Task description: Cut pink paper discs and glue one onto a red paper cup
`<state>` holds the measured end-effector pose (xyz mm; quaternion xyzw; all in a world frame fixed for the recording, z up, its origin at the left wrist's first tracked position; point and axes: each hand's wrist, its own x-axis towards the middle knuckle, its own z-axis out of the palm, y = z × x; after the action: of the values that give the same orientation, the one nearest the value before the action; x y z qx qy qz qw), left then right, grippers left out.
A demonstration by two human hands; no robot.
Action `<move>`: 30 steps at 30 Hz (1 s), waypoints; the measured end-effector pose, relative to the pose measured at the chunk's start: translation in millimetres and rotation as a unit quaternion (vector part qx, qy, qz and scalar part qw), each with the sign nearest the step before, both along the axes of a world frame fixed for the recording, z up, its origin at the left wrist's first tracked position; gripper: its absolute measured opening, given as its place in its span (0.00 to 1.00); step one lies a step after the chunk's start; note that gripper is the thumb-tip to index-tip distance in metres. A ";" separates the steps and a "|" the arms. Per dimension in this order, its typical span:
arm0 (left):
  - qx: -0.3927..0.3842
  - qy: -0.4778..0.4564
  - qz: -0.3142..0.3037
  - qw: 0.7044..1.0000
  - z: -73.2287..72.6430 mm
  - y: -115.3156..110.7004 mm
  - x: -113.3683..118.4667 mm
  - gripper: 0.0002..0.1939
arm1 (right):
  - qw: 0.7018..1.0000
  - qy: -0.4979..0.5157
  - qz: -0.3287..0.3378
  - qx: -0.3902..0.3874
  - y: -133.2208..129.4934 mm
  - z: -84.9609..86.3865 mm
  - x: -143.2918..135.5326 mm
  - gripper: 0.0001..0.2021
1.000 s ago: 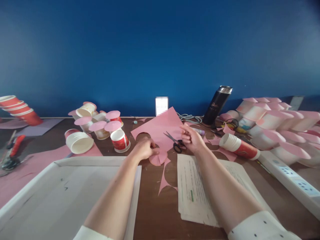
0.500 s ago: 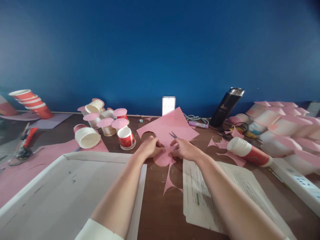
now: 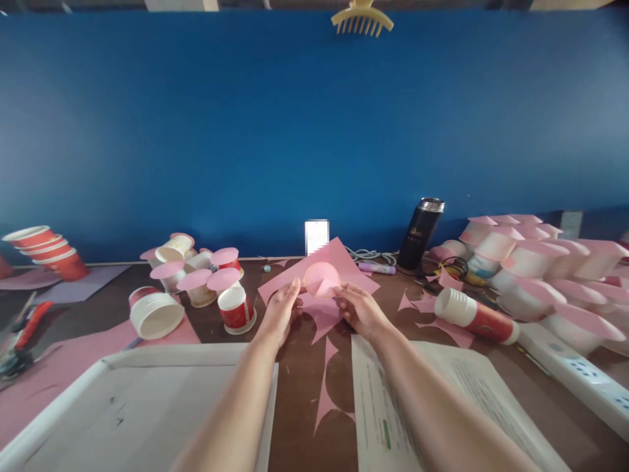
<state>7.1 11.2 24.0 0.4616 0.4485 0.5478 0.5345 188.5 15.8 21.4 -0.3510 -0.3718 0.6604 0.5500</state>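
Observation:
A round pink paper disc [image 3: 320, 274] is held up between my two hands, over a larger pink sheet [image 3: 346, 262] with cut-out edges. My left hand [image 3: 285, 308] pinches the disc's left side, thumb uppermost. My right hand [image 3: 360, 307] grips its right edge with curled fingers. A lighter wedge shows on the disc near my right fingers; whether it is a fold or a second piece I cannot tell. Scissors cannot be made out now. Below my hands a curved pink offcut [image 3: 325, 393] lies on the brown table [image 3: 299, 419].
White tray [image 3: 118, 357] front left; printed paper [image 3: 383, 406] front right. Paper cups with pink discs [image 3: 196, 280] stand left, more [image 3: 535, 262] at right. A black bottle [image 3: 417, 235], stacked cups [image 3: 476, 316] and a power strip [image 3: 574, 367] are right.
Both hands have lifted the round disc from the table above the sheet. The scissors by my right hand are no longer visible. The view has tilted upward, showing a yellow claw clip at the top.

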 end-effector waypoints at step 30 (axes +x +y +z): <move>-0.022 0.003 -0.001 1.000 -13.3 1.5 13.0 0.14 | 0.981 -0.185 -0.054 0.029 -0.4 -12.2 -20.1 0.18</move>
<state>20.1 12.7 10.7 0.4515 0.4617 0.5362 0.5436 168.4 15.5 9.1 -0.4706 -0.4666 0.5422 0.5166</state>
